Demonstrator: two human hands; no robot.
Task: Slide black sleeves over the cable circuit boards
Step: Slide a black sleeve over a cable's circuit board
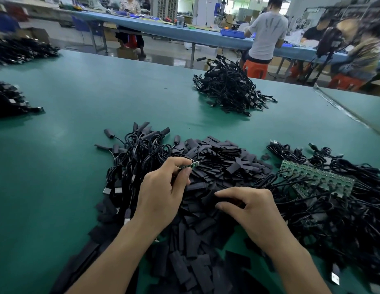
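My left hand [163, 187] pinches a small green circuit board [190, 164] on the end of a black cable, holding it above a heap of flat black sleeves [218, 164]. My right hand [248, 206] reaches into that heap, thumb and forefinger closing round one black sleeve [229, 201]. To the left lies a bundle of sleeved black cables [138, 153]. To the right lie cables with bare green circuit boards [316, 177] set side by side.
The work lies on a green table [79, 145]. A further pile of finished cables [229, 88] sits at the back, and more piles [9, 98] lie at the far left. Several people work at a blue bench [163, 28] behind.
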